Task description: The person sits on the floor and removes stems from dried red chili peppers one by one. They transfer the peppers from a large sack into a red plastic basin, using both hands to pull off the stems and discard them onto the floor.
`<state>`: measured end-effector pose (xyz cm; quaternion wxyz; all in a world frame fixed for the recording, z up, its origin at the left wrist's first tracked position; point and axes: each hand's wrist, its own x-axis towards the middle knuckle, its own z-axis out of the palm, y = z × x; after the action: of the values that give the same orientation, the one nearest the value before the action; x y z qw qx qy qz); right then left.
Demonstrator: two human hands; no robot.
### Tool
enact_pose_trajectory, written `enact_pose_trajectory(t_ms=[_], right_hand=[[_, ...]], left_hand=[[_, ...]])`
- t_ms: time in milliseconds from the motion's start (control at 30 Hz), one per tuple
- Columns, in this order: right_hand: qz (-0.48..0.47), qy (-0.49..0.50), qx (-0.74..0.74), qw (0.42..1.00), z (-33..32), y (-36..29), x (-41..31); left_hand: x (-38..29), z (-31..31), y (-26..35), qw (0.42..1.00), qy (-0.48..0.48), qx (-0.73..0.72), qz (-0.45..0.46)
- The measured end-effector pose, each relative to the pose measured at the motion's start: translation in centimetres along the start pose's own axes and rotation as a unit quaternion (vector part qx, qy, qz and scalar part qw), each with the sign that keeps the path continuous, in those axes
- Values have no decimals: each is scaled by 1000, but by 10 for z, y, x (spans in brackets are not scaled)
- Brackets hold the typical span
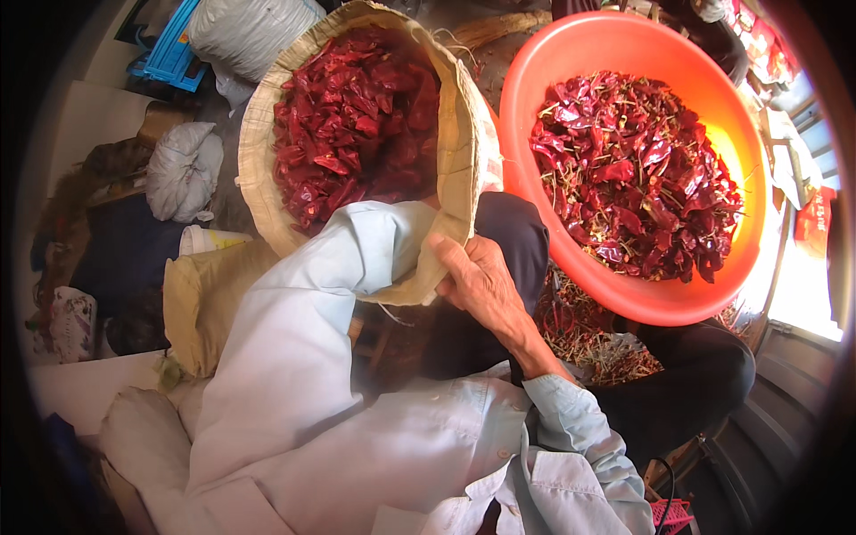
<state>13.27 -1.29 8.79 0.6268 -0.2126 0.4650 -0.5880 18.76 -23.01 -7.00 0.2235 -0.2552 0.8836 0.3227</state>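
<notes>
A woven sack (pixel 468 154) with a rolled-down rim holds broken dried red chillies (pixel 361 114). My right hand (pixel 478 274) grips the near edge of its rim, thumb on top. My left arm, in a pale blue sleeve, reaches over the near rim into the sack. Only a sliver of skin of my left hand (pixel 433 200) shows at the cuff; its fingers are hidden, so what it touches cannot be told. Right of the sack, a large orange-red plastic basin (pixel 669 301) holds more dried chillies (pixel 635 180) mixed with stems.
Chilli stems and scraps (pixel 602 354) lie below the basin between my legs. On the left are a tied white bag (pixel 185 170), a white bucket (pixel 207 239) and a yellowish sack (pixel 207 301). A stuffed white sack (pixel 251 33) and a blue plastic item (pixel 170 53) stand behind.
</notes>
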Motion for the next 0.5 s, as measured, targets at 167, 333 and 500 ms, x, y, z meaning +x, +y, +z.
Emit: enact_pose_trajectory(t_ms=[167,333,500], right_hand=[[4,51,-1,999,10,5,5],[-82,127,-240,959,9,-16,3],[-188,274,-277,902,2,-42,22]], left_hand=[[-25,-29,6,1000,-12,-14,18],[-78,-63,18,996,-26,-46,67],[-141,-100,45,989,41,-46,137]])
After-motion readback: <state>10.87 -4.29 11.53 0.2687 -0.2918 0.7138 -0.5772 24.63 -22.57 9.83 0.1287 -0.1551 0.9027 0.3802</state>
